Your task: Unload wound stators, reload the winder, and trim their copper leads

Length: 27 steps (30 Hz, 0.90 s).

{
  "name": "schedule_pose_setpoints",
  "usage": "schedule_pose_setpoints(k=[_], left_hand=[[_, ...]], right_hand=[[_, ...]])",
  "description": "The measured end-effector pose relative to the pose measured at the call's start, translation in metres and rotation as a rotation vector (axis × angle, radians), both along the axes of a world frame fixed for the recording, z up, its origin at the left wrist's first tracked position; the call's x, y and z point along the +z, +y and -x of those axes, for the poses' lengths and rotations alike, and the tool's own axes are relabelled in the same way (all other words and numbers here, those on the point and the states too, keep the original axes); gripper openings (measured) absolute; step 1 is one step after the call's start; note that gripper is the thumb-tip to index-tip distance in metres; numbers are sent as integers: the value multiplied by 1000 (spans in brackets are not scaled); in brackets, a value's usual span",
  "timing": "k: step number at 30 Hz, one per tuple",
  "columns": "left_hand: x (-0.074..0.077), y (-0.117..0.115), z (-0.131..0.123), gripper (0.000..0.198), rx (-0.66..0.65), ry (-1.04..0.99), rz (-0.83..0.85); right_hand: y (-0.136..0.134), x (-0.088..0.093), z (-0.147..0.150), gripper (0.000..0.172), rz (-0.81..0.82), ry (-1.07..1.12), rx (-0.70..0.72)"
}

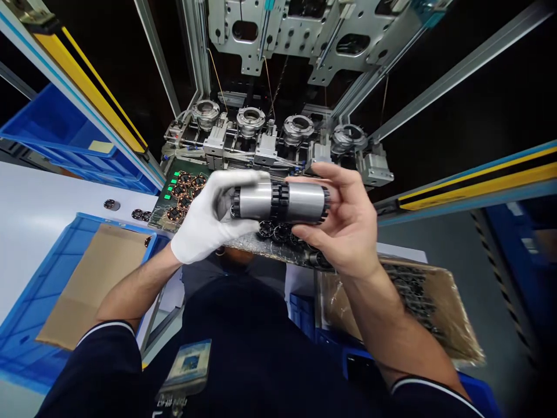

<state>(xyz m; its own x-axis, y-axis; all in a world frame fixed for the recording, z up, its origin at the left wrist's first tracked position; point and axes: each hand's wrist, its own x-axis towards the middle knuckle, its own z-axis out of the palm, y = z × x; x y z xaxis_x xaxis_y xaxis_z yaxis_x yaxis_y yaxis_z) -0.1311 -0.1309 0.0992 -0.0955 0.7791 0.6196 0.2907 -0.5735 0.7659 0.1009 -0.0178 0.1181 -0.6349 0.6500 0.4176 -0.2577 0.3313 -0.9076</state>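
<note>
Both hands hold a horizontal stack of two silver stator cores (278,201) with black toothed ends, butted end to end in front of me. My left hand (209,216), in a white glove, grips the left core. My right hand (348,223), bare, wraps the right core with thumb beneath and fingers over the top. Under the hands lies a dark tray (270,244) with black ring parts and several copper-wound stators (185,194) at its left end.
Behind stands a winding machine with a row of round fixtures (298,129). A blue bin with cardboard (93,278) lies at lower left, a cardboard-lined bin of black parts (418,296) at right. Yellow-striped guard rails (91,90) flank the opening.
</note>
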Motion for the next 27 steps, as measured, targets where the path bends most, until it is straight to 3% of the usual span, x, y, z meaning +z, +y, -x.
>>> schedule_pose_setpoints(k=[3,7,12,17,22,27], left_hand=[[-3,1,2,80,19,22,45],[0,-3,-1,67,35,56,45],[-5,-3,-5,38,-49,-83,-3],[-14,2,0,65,13,-106,22],[-10,-2,4,54,-18,-89,57],[-10,-2,8,50,-6,-98,95]], right_hand=[[-2,1,-3,66,-5,15,5],[-2,-1,-6,56,8,-16,14],[-3,-6,-5,27,7,1,-37],[0,-8,-6,76,167,-36,25],[-1,-9,-1,60,267,-71,91],[2,-13,11,43,240,-33,69]])
